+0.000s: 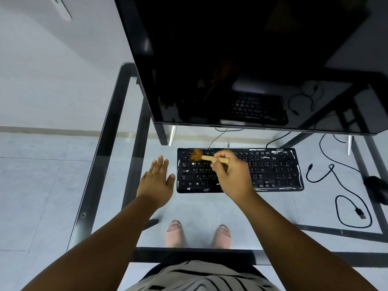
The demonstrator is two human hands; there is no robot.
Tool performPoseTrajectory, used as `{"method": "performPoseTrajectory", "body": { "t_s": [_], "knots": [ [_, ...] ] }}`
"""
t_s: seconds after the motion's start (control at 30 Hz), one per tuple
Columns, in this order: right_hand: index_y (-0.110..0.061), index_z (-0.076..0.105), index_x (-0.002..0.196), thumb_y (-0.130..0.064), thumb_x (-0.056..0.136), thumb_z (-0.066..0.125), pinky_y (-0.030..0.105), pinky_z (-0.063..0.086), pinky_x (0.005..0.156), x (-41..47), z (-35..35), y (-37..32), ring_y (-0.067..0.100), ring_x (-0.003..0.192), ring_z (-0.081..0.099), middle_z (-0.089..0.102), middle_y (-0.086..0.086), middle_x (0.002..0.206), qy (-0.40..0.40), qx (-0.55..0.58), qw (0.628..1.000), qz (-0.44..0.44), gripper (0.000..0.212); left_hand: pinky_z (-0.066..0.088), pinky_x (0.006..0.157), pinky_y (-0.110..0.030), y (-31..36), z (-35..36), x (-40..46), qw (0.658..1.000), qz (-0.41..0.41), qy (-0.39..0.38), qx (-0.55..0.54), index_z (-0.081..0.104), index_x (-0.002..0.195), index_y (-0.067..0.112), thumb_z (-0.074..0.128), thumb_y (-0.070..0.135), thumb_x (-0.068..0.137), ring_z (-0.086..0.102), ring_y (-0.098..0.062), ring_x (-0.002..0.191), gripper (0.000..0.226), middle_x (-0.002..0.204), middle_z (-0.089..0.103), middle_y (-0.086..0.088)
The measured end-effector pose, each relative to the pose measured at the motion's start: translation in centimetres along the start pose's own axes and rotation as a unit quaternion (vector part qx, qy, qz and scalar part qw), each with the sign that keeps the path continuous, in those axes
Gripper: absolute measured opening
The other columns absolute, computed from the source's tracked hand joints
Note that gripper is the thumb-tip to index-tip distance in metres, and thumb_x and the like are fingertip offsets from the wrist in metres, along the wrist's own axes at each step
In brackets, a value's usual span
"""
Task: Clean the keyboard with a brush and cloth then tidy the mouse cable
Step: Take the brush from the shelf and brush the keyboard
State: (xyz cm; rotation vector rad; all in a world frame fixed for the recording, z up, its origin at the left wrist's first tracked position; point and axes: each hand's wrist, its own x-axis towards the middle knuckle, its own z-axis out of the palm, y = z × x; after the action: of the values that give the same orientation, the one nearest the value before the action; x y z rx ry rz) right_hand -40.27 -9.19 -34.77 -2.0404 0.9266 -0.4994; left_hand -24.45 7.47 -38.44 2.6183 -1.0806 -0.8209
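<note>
A black keyboard (273, 171) with white smears along its edges lies on the glass desk (117, 127). My right hand (233, 175) grips a wooden-handled brush (212, 158) whose brown bristles rest on the keyboard's upper left keys. My left hand (156, 181) hovers flat with fingers spread, just left of the keyboard, holding nothing. A black mouse (376, 185) sits at the right edge, and its cable (344, 198) loops loosely across the glass. No cloth is in view.
A large black monitor (241, 59) stands behind the keyboard and overhangs it. Other thin cables (218, 137) run back under the monitor. The desk's black frame (100, 164) borders the glass; my feet show through it below.
</note>
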Motion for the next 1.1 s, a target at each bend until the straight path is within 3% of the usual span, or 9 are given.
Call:
{"method": "performPoseTrajectory", "body": {
  "t_s": [0.13, 0.23, 0.3, 0.43, 0.57, 0.73, 0.87, 1.0, 1.1],
  "knots": [
    [-0.020, 0.060, 0.099, -0.026, 0.093, 0.055, 0.043, 0.051, 0.050, 0.0, -0.9, 0.4, 0.027, 0.052, 0.062, 0.068, 0.005, 0.064, 0.103, -0.016, 0.994, 0.015, 0.009, 0.004, 0.119, -0.038, 0.8, 0.2, -0.7, 0.999, -0.005, 0.039, 0.008, 0.008, 0.155, 0.018, 0.024, 0.040, 0.102, -0.002, -0.017, 0.150, 0.059, 0.163, 0.000, 0.001],
    [-0.026, 0.058, 0.101, -0.021, 0.097, 0.056, 0.039, 0.055, 0.062, -0.2, -1.3, -0.1, 0.024, 0.069, 0.070, 0.073, -0.005, 0.078, 0.030, 0.062, 0.997, 0.034, 0.007, 0.003, 0.119, -0.036, 1.7, 0.5, -1.3, 0.998, 0.016, 0.068, 0.001, 0.009, 0.155, 0.019, 0.022, 0.042, 0.101, 0.000, -0.016, 0.150, 0.060, 0.163, 0.001, 0.002],
    [-0.023, 0.058, 0.103, -0.020, 0.097, 0.056, 0.043, 0.055, 0.059, -0.3, -1.4, 0.5, 0.024, 0.063, 0.068, 0.073, -0.001, 0.077, 0.006, 0.022, 0.999, 0.029, 0.007, 0.002, 0.119, -0.036, 2.3, 0.7, -1.5, 0.997, 0.029, 0.074, 0.006, 0.009, 0.155, 0.020, 0.016, 0.046, 0.097, 0.001, -0.015, 0.150, 0.063, 0.163, 0.002, 0.003],
    [-0.015, 0.059, 0.104, -0.019, 0.097, 0.054, 0.037, 0.051, 0.048, -0.4, -2.4, 1.2, 0.021, 0.051, 0.060, 0.071, 0.001, 0.072, 0.107, -0.024, 0.994, 0.021, 0.010, 0.002, 0.119, -0.037, 3.7, 1.4, -1.8, 0.995, 0.061, 0.082, 0.021, 0.009, 0.155, 0.022, 0.010, 0.049, 0.093, 0.000, -0.014, 0.149, 0.067, 0.162, 0.003, 0.006],
    [-0.022, 0.060, 0.103, -0.019, 0.096, 0.056, 0.037, 0.049, 0.046, -1.2, -3.1, 1.5, 0.022, 0.051, 0.059, 0.072, 0.003, 0.075, 0.021, 0.004, 1.000, 0.004, 0.009, 0.000, 0.118, -0.038, 5.3, 2.0, -1.9, 0.990, 0.105, 0.072, 0.060, 0.008, 0.154, 0.025, 0.006, 0.051, 0.092, -0.003, -0.011, 0.149, 0.068, 0.162, 0.000, 0.008],
    [-0.015, 0.060, 0.106, -0.018, 0.096, 0.055, 0.037, 0.052, 0.049, -1.5, -4.0, 2.8, 0.020, 0.052, 0.060, 0.070, 0.000, 0.072, 0.120, -0.012, 0.992, 0.043, 0.011, -0.003, 0.117, -0.036, 7.0, 3.0, -2.0, 0.987, 0.126, 0.050, 0.089, 0.008, 0.154, 0.026, 0.003, 0.053, 0.090, -0.005, -0.009, 0.149, 0.070, 0.162, 0.000, 0.010],
    [-0.016, 0.061, 0.105, -0.019, 0.096, 0.055, 0.034, 0.049, 0.047, -1.6, -4.2, 2.6, 0.018, 0.050, 0.058, 0.071, -0.002, 0.074, 0.039, 0.002, 0.999, 0.035, 0.011, 0.000, 0.119, -0.037, 7.6, 3.7, -2.0, 0.987, 0.114, 0.041, 0.104, 0.008, 0.154, 0.025, -0.004, 0.055, 0.086, -0.006, -0.009, 0.149, 0.075, 0.162, -0.001, 0.010],
    [-0.013, 0.059, 0.105, -0.017, 0.096, 0.054, 0.039, 0.050, 0.049, -1.1, -5.0, 3.6, 0.021, 0.051, 0.057, 0.067, 0.001, 0.068, 0.147, -0.042, 0.986, 0.065, 0.011, 0.002, 0.118, -0.038, 8.1, 3.6, -2.0, 0.988, 0.108, 0.046, 0.100, 0.013, 0.154, 0.024, -0.004, 0.055, 0.085, -0.001, -0.010, 0.149, 0.078, 0.162, 0.002, 0.009],
    [-0.020, 0.060, 0.102, -0.017, 0.096, 0.055, 0.040, 0.045, 0.047, -1.2, -5.4, 3.4, 0.030, 0.052, 0.056, 0.068, 0.006, 0.071, 0.093, 0.029, 0.995, 0.031, 0.008, 0.003, 0.119, -0.038, 8.4, 3.5, -2.1, 0.988, 0.100, 0.049, 0.104, 0.015, 0.154, 0.024, -0.005, 0.055, 0.085, 0.000, -0.011, 0.149, 0.078, 0.162, 0.003, 0.009]
  ]
}}
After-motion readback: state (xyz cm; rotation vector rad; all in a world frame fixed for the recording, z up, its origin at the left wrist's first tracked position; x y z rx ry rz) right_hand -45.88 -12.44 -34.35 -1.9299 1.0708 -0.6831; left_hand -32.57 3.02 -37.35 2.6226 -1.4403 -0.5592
